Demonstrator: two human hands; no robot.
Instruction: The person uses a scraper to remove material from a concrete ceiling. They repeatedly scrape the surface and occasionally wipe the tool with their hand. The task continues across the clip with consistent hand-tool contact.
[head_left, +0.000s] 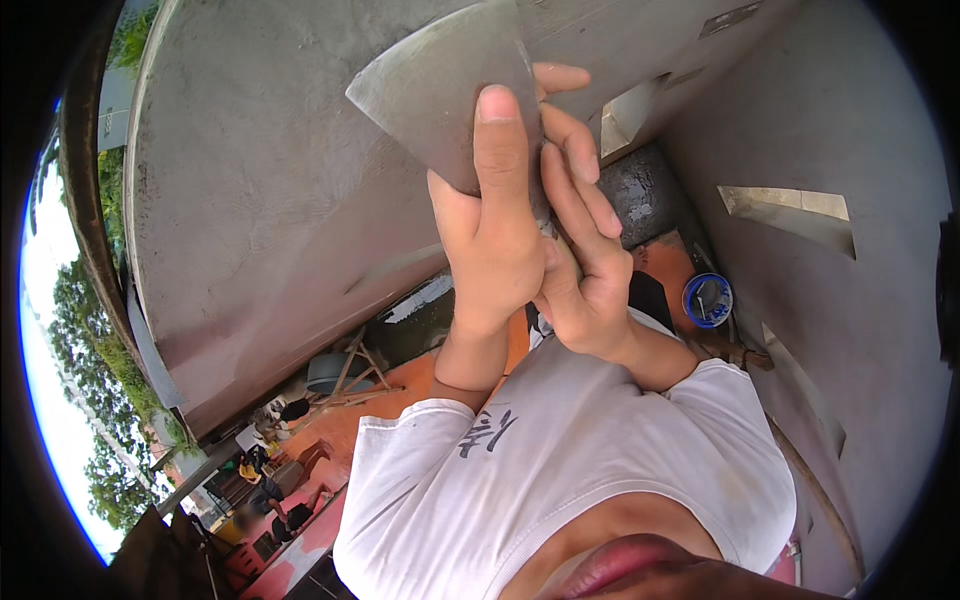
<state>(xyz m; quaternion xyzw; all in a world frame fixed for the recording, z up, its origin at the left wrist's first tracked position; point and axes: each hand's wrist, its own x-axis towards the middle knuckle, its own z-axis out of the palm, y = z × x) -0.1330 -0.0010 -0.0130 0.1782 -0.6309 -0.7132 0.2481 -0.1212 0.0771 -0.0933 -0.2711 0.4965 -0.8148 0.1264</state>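
A wide, flat metal trowel or scraper blade (427, 90) is raised in front of a grey plastered wall (285, 180). My left hand (495, 247) pinches it, thumb pressed flat on the near face. Fingertips show past the blade's right edge, coming from behind it. My right hand (592, 292) is closed around the narrow lower end, where part of a handle shows between the fingers. Its longer fingers lie along the right edge of the blade. Both hands touch each other near the handle.
A blue-rimmed bucket (707, 300) with a tool inside stands at right, beside another grey wall (802, 300) with slot openings. Lower left are a wooden trestle (356, 375), a grey tub (330, 371) and seated people (277, 510). A pole (817, 487) leans at right.
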